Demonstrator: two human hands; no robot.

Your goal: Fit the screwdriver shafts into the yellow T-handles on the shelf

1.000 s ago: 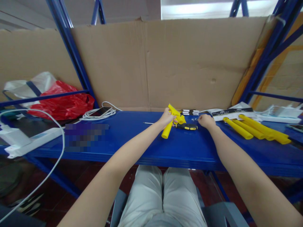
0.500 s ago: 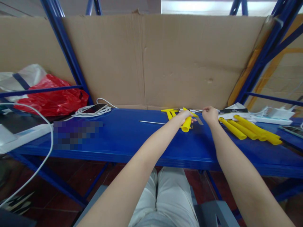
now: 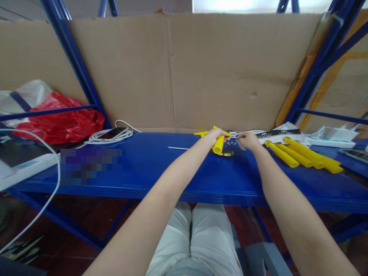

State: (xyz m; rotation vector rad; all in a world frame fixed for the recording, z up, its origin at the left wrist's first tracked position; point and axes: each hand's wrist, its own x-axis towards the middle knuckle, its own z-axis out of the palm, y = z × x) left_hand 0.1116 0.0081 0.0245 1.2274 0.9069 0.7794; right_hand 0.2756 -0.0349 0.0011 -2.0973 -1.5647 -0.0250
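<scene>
My left hand point(image 3: 214, 137) is closed around a yellow T-shaped plastic handle point(image 3: 218, 146), whose hollow round end faces me. To its right, my right hand point(image 3: 247, 139) has its fingers pinched together; what is between them is too small to make out. A flat grey strip point(image 3: 240, 145) shows just below those fingertips, and I cannot tell if they touch it. Several small screws point(image 3: 230, 143) lie scattered between the hands. A screwdriver with a thin metal shaft point(image 3: 176, 148) lies behind my left forearm, its black-and-yellow handle point(image 3: 228, 154) showing on the other side.
More yellow tubes point(image 3: 283, 154) lie at the right beside a black-and-white package point(image 3: 277, 136) and a white power strip point(image 3: 330, 143). At the left are a coiled white cable point(image 3: 107, 137) with a phone and a red plastic bag point(image 3: 61, 119). A cardboard panel point(image 3: 212, 73) closes off the back.
My right hand has come left and slightly down, closer to the grey strip. My left hand has shifted a little left with the yellow handle, uncovering the screws and the screwdriver's handle.
</scene>
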